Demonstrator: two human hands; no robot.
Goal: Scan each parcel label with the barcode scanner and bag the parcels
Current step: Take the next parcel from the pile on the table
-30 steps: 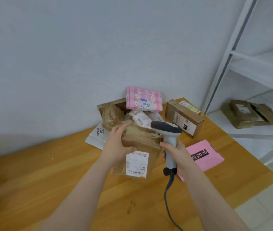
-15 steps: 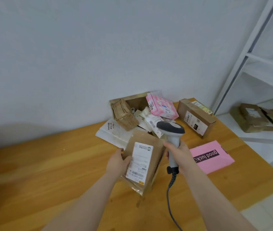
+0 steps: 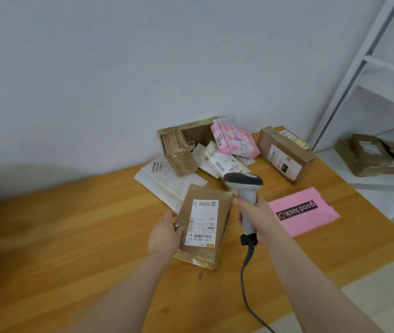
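Left hand (image 3: 164, 234) grips brown parcel (image 3: 205, 251); right hand (image 3: 259, 213) grips scanner (image 3: 243, 182).

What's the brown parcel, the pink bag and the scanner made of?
The brown parcel in the left hand looks like cardboard under shiny tape: glossy, wrinkled brown skin. The pink bag seems thin plastic, flat and smooth, maybe paper. The scanner in the right hand looks like hard plastic: smooth pale handle, dark grey head.

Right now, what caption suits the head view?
Left hand holds a labelled parcel; right hand grips the scanner beside it.
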